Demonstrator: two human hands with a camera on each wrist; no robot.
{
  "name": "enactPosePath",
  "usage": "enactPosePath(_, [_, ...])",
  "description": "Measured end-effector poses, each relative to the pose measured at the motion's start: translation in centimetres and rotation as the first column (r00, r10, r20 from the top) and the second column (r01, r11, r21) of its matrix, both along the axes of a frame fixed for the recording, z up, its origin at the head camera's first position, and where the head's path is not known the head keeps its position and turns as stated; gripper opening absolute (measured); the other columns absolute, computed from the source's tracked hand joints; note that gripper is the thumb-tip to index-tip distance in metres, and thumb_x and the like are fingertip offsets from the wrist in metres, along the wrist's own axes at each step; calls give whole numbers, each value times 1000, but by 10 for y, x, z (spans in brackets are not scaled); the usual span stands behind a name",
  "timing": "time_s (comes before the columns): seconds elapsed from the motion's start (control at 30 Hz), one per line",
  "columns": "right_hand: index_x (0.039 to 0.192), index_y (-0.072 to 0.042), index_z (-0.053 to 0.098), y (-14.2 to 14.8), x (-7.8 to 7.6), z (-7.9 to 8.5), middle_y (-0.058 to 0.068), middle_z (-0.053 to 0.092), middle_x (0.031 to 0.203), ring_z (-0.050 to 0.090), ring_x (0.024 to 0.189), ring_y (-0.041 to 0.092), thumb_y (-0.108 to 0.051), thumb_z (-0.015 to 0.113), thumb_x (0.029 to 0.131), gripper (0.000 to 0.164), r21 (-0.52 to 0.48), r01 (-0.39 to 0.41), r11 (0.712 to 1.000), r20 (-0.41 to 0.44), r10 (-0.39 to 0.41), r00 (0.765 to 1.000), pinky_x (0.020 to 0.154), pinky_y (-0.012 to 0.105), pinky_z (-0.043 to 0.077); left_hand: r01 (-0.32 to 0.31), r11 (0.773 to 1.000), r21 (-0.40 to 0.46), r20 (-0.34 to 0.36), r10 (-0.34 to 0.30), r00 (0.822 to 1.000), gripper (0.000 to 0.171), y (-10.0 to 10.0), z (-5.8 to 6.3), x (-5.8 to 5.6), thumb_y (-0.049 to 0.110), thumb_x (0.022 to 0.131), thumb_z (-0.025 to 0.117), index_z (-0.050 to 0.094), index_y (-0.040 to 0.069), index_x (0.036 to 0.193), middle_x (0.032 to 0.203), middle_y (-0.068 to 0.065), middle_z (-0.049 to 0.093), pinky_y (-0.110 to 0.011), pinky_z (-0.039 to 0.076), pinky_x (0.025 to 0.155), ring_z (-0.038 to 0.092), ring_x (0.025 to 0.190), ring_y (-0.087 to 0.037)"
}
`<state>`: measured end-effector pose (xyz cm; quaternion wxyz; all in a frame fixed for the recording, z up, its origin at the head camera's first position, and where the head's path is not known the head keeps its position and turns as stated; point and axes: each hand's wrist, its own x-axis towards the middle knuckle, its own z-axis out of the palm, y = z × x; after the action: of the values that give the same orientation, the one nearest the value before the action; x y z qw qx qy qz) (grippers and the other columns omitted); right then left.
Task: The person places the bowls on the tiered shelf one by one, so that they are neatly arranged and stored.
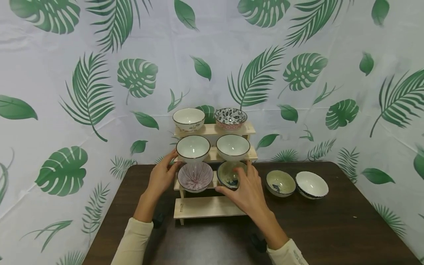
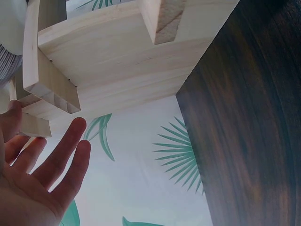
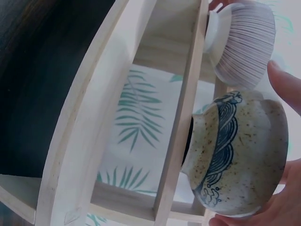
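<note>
In the head view a light wooden tiered stand (image 1: pixel 212 207) holds bowls in pairs. My right hand (image 1: pixel 250 189) is around a green speckled bowl (image 1: pixel 225 173) on the third tier, thumb in front and fingers at its right side. The right wrist view shows this bowl's blue wave band (image 3: pixel 225 141) and its foot at the shelf. Beside it sits a purple-striped bowl (image 1: pixel 195 177). My left hand (image 1: pixel 163 176) is at the stand's left end with fingers extended; in the left wrist view those fingers (image 2: pixel 61 155) are near the shelf ends, contact unclear.
Two white bowls (image 1: pixel 193 147) (image 1: pixel 233 146) stand on the second tier. A white floral bowl (image 1: pixel 188 118) and a black-patterned bowl (image 1: pixel 230 117) are on top. Right of the stand, another green bowl (image 1: pixel 281 184) and stacked white bowls (image 1: pixel 312 184) rest on the dark table (image 1: pixel 331 224).
</note>
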<state>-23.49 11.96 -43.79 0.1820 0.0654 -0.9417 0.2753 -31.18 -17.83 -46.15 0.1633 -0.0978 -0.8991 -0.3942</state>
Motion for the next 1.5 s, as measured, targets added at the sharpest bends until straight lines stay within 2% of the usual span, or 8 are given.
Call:
enactPosePath(0.23, [130,-15,63,2,9,2,25,29,166,30,152,48,-70,82,73,81,12,8,1000,-41,-8,999,117,73,28,-2,1000,-12,-3,2,1000,45,-1,-1,0,30,105,61,56,17,147,162,-5,47,-62,53,93,76,106,-34])
enactPosePath(0.53, [140,-18,58,11,26,4,22,33,164,30,151,48,-66,84,74,85,-27,-3,1000,-98,0,995,114,75,26,-4,1000,-4,6,4,1000,47,0,-1,0,31,105,62,54,18,149,162,-3,46,-61,53,93,75,107,-33])
enactPosePath(0.67, [143,-16,57,14,31,6,22,35,162,32,150,47,-63,84,76,87,-52,-13,999,-104,8,995,112,76,25,-4,1000,4,10,4,1000,47,0,-2,0,32,104,62,55,18,149,162,-2,46,-60,54,93,75,106,-32])
enactPosePath(0.83, [148,-12,52,20,36,8,22,33,163,32,148,46,-59,84,78,90,-106,9,994,-80,-17,997,111,73,31,5,1000,6,-6,-5,1000,46,0,-2,0,31,105,62,55,18,149,163,-1,46,-60,54,94,75,107,-33])
enactPosePath(0.97, [150,-11,47,28,37,7,21,31,164,30,149,46,-54,85,81,90,-158,30,987,-72,-41,997,109,73,33,12,1000,9,-19,-12,1000,47,0,-1,-1,29,105,62,54,18,150,163,-2,46,-61,54,96,75,109,-34])
enactPosePath(1.13, [155,-9,41,37,33,8,19,30,163,28,151,45,-44,87,83,92,-229,18,973,-120,-46,992,112,72,30,6,1000,10,-8,-6,1000,46,0,0,0,30,105,62,56,17,148,163,-1,45,-62,51,100,74,110,-34])
enactPosePath(1.27, [158,-10,36,43,31,13,18,30,163,28,151,43,-42,86,85,94,-247,17,969,-134,-51,990,112,70,32,0,1000,12,-12,0,1000,45,-1,0,0,29,105,61,56,16,148,164,0,44,-62,50,101,74,112,-35])
enactPosePath(1.5, [158,-10,38,59,33,15,21,29,163,27,151,44,-41,84,86,91,-236,79,968,-114,-108,988,111,71,33,2,1000,20,-2,-2,1000,45,2,-2,0,29,106,60,54,16,149,165,-1,43,-62,52,100,74,111,-36])
